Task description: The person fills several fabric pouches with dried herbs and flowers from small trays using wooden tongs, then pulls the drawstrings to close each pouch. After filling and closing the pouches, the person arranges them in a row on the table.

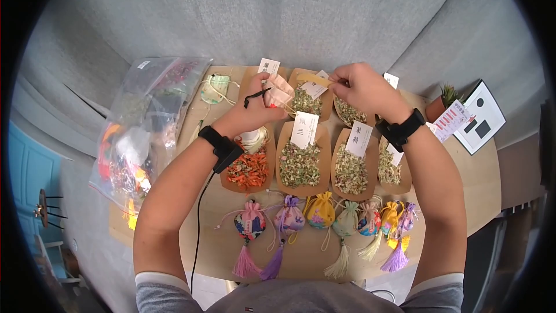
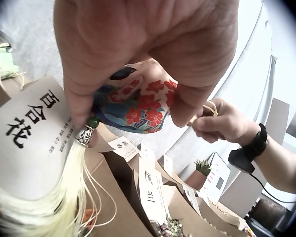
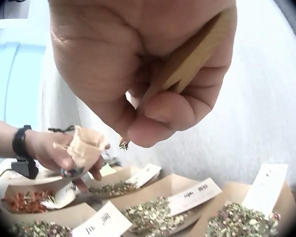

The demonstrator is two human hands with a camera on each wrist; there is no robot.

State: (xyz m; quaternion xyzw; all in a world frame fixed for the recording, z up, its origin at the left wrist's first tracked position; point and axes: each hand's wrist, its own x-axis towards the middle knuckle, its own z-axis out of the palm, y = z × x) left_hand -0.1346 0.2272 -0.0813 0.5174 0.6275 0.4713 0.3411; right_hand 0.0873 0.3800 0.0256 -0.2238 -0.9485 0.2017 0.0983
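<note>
My left hand [image 1: 250, 109] grips a pale drawstring pouch [image 1: 279, 90] with its mouth open. In the left wrist view, the pouch's blue side with red flowers [image 2: 147, 109] shows between thumb and fingers, and a cream tassel [image 2: 71, 185] hangs below. My right hand [image 1: 364, 86] pinches bamboo tweezers [image 3: 197, 54] above the back row of trays, to the right of the pouch. A small bit of dried herb [image 3: 124, 144] shows at the tweezers' tip in the right wrist view. Beneath the left hand is a paper tray of orange dried petals [image 1: 248, 168].
Paper trays of greenish dried herbs [image 1: 299, 165] with white name cards [image 1: 304, 130] fill the middle. Several finished-looking sachets with tassels [image 1: 250, 220] line the front. A large clear plastic bag [image 1: 136, 139] lies left; a potted plant [image 1: 445, 104] and a framed board [image 1: 480, 117] stand right.
</note>
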